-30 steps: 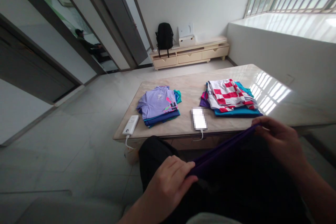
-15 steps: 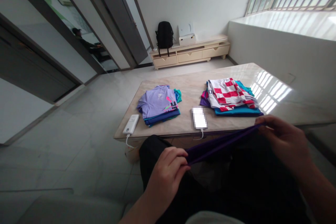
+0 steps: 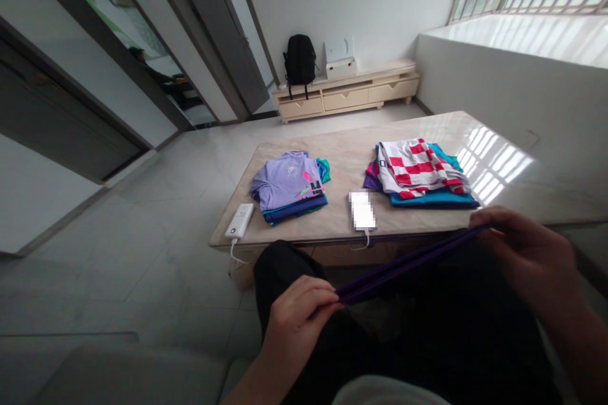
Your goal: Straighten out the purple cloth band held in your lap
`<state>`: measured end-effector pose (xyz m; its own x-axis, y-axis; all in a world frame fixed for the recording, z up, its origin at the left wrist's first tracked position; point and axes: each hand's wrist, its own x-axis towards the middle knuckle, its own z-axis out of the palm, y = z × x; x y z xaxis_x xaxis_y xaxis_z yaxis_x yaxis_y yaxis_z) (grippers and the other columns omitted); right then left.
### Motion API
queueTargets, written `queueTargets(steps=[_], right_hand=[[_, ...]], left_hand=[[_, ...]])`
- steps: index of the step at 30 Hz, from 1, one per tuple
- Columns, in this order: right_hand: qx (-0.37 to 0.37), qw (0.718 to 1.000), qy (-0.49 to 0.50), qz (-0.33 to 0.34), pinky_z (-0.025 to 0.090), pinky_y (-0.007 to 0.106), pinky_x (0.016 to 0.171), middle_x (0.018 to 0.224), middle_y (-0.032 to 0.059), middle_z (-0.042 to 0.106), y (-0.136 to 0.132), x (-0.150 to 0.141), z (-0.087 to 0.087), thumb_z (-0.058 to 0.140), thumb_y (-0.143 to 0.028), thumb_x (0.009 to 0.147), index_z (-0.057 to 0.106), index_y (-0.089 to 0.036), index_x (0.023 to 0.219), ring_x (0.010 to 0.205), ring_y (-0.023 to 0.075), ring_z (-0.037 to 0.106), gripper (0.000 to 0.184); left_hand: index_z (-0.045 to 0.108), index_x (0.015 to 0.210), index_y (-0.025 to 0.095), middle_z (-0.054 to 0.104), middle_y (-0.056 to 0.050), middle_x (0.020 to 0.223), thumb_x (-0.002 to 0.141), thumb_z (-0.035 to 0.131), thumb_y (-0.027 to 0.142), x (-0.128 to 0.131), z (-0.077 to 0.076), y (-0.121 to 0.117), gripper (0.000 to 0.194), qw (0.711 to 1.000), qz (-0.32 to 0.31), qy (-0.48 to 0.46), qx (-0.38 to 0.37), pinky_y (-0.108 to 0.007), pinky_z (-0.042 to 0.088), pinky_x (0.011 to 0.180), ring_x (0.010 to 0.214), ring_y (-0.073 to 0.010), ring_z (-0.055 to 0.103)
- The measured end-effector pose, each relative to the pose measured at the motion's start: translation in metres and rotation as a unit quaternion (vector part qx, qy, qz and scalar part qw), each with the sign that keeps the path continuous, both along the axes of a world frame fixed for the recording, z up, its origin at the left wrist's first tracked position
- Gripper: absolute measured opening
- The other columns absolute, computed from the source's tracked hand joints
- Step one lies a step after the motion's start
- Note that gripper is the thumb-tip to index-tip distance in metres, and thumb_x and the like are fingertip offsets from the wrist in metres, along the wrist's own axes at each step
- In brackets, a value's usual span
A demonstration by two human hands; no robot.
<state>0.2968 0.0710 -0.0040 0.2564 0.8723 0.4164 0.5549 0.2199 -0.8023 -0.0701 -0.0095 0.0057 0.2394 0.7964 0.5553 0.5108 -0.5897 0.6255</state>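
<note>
A dark purple piece of cloth (image 3: pixel 408 266) is stretched between my hands, over my lap and in front of the table edge. My left hand (image 3: pixel 304 307) pinches its lower left end. Its upper right end is gripped between the thumb and fingers of my right hand (image 3: pixel 525 250). Beyond the cloth, folded shirts lie in two stacks on the marble-look table (image 3: pixel 346 164). A lilac shirt (image 3: pixel 287 183) tops the left stack, and a red-and-white checked shirt (image 3: pixel 418 168) tops the right one. What kind of garment I hold, I cannot tell.
A white power bank (image 3: pixel 239 221) with a cable lies at the table's left front corner. Between the stacks is a phone (image 3: pixel 362 210), its screen blurred, with a cable. A low cabinet (image 3: pixel 346 99) by the wall bears a black backpack (image 3: pixel 299 60). Through a doorway sits a person (image 3: pixel 156 76).
My hands have drawn slightly further apart, the right one moving a little to the right. The purple cloth looks narrower and tauter. The whole view has shifted slightly.
</note>
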Motion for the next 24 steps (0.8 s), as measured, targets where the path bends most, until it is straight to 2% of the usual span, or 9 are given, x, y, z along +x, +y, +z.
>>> queueTargets(steps=[8,12,14,17,21,24], right_hand=[[0.003,1.0,0.006,0.01,0.053,0.03,0.067,0.091,0.0034,0.076,0.001,-0.001,0.002,0.072,-0.045,0.08,0.075,-0.023,0.091,0.077,0.0214,0.071,0.025],[0.013,1.0,0.002,0.012,0.054,0.029,0.067,0.089,0.0031,0.076,-0.001,-0.004,0.005,0.072,-0.045,0.08,0.075,-0.023,0.09,0.075,0.0208,0.071,0.024],[0.013,1.0,0.003,0.013,0.054,0.028,0.065,0.088,0.0026,0.076,-0.003,-0.007,0.007,0.072,-0.045,0.08,0.076,-0.024,0.091,0.074,0.0202,0.07,0.024],[0.007,1.0,-0.002,0.018,0.055,0.027,0.066,0.09,0.0017,0.076,-0.005,-0.008,0.009,0.072,-0.045,0.079,0.076,-0.025,0.091,0.074,0.0198,0.071,0.023],[-0.005,1.0,-0.005,0.03,0.054,0.026,0.065,0.093,0.0012,0.076,-0.009,-0.004,0.008,0.072,-0.046,0.081,0.075,-0.027,0.093,0.077,0.0194,0.071,0.023],[-0.023,0.999,-0.013,0.033,0.053,0.025,0.062,0.095,0.0016,0.077,-0.011,0.001,0.007,0.072,-0.046,0.081,0.075,-0.028,0.095,0.079,0.02,0.072,0.024]], left_hand=[[0.075,0.101,0.02,0.075,-0.002,0.089,0.088,0.078,0.005,-0.001,0.0,-0.002,0.019,1.0,-0.001,-0.011,0.024,-0.024,0.06,0.073,0.081,-0.0143,0.072],[0.075,0.117,0.021,0.075,-0.002,0.089,0.09,0.079,0.009,-0.004,-0.003,0.002,0.029,0.999,0.03,0.008,0.023,-0.024,0.059,0.074,0.08,-0.0145,0.072],[0.076,0.116,0.021,0.075,-0.002,0.089,0.091,0.078,0.012,-0.007,-0.002,0.005,0.027,0.999,0.037,0.024,0.016,-0.025,0.058,0.074,0.081,-0.015,0.072],[0.078,0.107,0.021,0.073,-0.003,0.091,0.093,0.075,0.013,-0.01,0.002,0.01,0.016,0.998,0.039,0.045,0.006,-0.025,0.057,0.076,0.084,-0.0153,0.071],[0.078,0.106,0.021,0.072,-0.003,0.095,0.096,0.07,0.011,-0.013,0.014,0.015,0.016,0.997,0.055,0.054,0.002,-0.024,0.055,0.079,0.088,-0.0148,0.069],[0.077,0.105,0.022,0.071,-0.004,0.098,0.097,0.069,0.011,-0.015,0.023,0.017,0.016,0.998,0.052,0.025,-0.011,-0.023,0.054,0.083,0.092,-0.0144,0.069]])
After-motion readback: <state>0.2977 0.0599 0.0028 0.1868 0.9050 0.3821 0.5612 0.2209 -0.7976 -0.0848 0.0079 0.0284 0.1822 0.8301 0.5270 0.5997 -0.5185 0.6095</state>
